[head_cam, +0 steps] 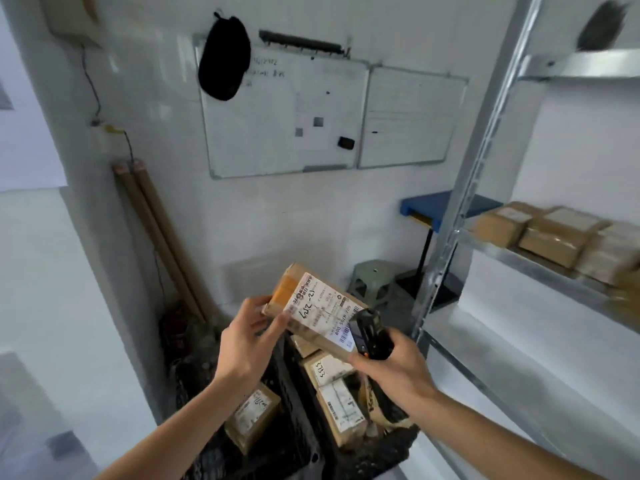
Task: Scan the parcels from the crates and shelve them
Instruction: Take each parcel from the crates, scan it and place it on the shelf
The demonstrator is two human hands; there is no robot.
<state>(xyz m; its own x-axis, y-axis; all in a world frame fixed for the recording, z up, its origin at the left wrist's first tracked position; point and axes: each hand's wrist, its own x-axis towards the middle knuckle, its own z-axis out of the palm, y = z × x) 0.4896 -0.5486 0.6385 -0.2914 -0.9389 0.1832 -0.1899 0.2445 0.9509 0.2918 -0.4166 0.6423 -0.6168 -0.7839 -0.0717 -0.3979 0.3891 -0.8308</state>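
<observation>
My left hand point(247, 337) grips the left end of a brown cardboard parcel point(313, 306) with a white shipping label, holding it up at chest height. My right hand point(391, 363) grips a black handheld scanner point(369, 332), whose head sits right at the label's barcode on the parcel's lower right corner. Below my hands stand black plastic crates point(294, 441) holding several more labelled brown parcels point(341, 410).
A metal shelving unit point(450, 237) rises on the right, with several brown parcels point(554, 233) on its middle shelf. Against the wall are whiteboards point(294, 116), a green stool point(374, 282), a blue-topped table point(436, 206) and long cardboard tubes point(159, 230).
</observation>
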